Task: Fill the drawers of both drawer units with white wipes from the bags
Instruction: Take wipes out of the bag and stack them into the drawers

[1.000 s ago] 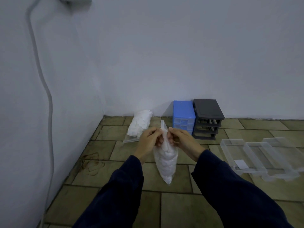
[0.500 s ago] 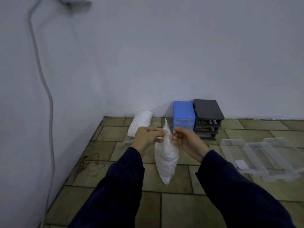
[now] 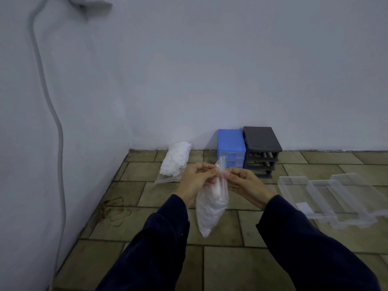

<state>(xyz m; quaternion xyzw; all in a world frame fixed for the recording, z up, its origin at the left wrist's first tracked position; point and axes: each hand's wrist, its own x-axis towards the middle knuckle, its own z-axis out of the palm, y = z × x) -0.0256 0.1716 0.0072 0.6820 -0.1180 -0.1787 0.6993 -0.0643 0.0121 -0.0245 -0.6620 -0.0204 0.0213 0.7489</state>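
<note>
A clear plastic bag of white wipes [image 3: 210, 208] hangs in front of me above the tiled floor. My left hand [image 3: 194, 180] and my right hand [image 3: 244, 184] each pinch the bag's top edge from opposite sides. A second bag of wipes [image 3: 175, 161] lies on the floor near the corner. A blue drawer unit [image 3: 231, 143] stands against the back wall with drawers in it. Beside it, the dark grey drawer unit [image 3: 262, 145] shows open slots. Three clear drawers [image 3: 327, 196] lie on the floor at the right.
White walls meet in a corner at the left. A grey cable [image 3: 56, 131] runs down the left wall to the floor. The floor is olive stone tile [image 3: 226, 267] with a dark stain [image 3: 115, 208] at the left.
My hands first drew apart at the bag's top, then came closer together again. The bag still hangs between them.
</note>
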